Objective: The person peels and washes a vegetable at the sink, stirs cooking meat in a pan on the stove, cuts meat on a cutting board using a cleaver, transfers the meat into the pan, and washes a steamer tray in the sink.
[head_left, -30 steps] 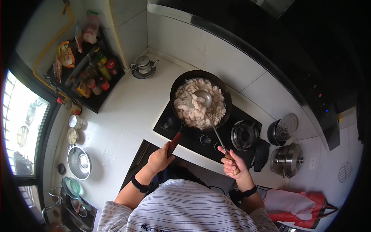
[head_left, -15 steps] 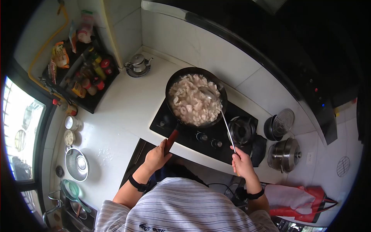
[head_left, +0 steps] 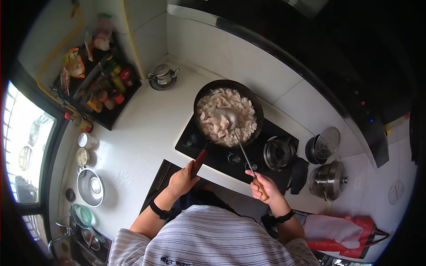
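Observation:
A dark wok [head_left: 259, 108] stands on the left burner of the black stove, filled with pale chunks of meat [head_left: 217, 126] in some liquid. My left hand [head_left: 181, 181] is closed around the wok's reddish-brown handle [head_left: 199, 163]. With my right hand [head_left: 266, 188] I grip the wooden handle of a metal ladle [head_left: 242, 148]. The ladle's bowl rests among the meat near the middle of the wok, partly covered by pieces.
The right burner [head_left: 278, 153] holds nothing. Pots [head_left: 327, 179] stand right of the stove. A small metal teapot [head_left: 163, 74] sits behind the wok's left. Seasoning bottles fill a black rack [head_left: 108, 119]; a metal colander [head_left: 90, 187] lies at the left. The range hood [head_left: 310, 66] overhangs.
The ladle's bowl has moved from the right side of the wok to its middle. My right hand has shifted left with it. My left hand stays on the wok handle.

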